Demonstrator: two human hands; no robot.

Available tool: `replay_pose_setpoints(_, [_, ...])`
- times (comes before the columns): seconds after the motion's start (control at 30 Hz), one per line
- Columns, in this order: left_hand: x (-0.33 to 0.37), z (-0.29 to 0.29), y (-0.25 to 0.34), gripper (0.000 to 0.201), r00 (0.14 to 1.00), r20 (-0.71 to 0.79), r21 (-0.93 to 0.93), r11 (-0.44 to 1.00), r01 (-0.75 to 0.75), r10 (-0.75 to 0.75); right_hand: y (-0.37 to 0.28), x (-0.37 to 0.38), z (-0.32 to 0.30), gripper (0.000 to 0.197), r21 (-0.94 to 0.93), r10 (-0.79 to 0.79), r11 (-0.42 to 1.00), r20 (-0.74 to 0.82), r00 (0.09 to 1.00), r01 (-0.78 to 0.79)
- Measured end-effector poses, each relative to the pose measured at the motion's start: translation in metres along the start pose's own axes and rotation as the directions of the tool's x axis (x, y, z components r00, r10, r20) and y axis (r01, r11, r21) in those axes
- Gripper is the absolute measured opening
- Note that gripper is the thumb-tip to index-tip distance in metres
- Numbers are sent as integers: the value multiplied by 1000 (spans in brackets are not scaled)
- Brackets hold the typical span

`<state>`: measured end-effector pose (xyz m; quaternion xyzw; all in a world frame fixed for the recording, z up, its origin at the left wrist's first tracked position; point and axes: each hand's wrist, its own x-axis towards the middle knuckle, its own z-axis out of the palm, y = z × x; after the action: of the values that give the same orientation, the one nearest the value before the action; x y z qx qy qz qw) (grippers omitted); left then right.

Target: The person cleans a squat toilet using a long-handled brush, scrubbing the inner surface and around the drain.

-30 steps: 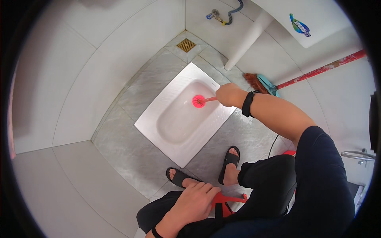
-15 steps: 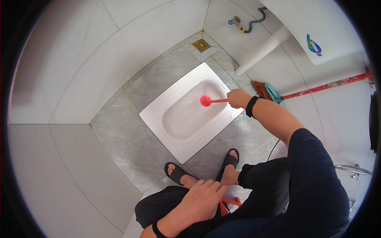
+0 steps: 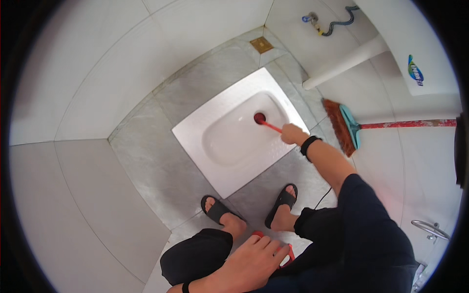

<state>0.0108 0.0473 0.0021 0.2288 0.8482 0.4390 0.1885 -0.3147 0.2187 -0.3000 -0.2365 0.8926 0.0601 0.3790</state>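
Observation:
My right hand (image 3: 294,134) grips the red handle of a toilet brush (image 3: 272,127) over the right side of the white squat toilet (image 3: 195,128). The brush's head is down in the dark drain hole (image 3: 259,118), so its bristles hardly show. Lower down, my left hand (image 3: 256,261) hangs between my knees with its fingers loosely spread and nothing visible in them. Just past and beneath those fingers shows a red thing (image 3: 291,254), mostly covered, whose kind I cannot make out.
A broom (image 3: 349,128) with brown bristles leans at the right wall. Behind the toilet are a square brass floor drain (image 3: 261,45), a white pipe (image 3: 342,63) and a valve with hose (image 3: 311,18). My sandalled feet (image 3: 217,210) stand before the toilet.
The brush head has gone from the basin's surface down into the drain hole, my right hand moving slightly down and right. The view has shifted, showing more of the broom.

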Motion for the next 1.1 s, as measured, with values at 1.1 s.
replay_pose_setpoints(1.1, [17, -11, 0, 32, 994, -8, 70, 991, -110, 111, -10, 36, -1, 29, -20, -22, 1000, 38, 999, 22])
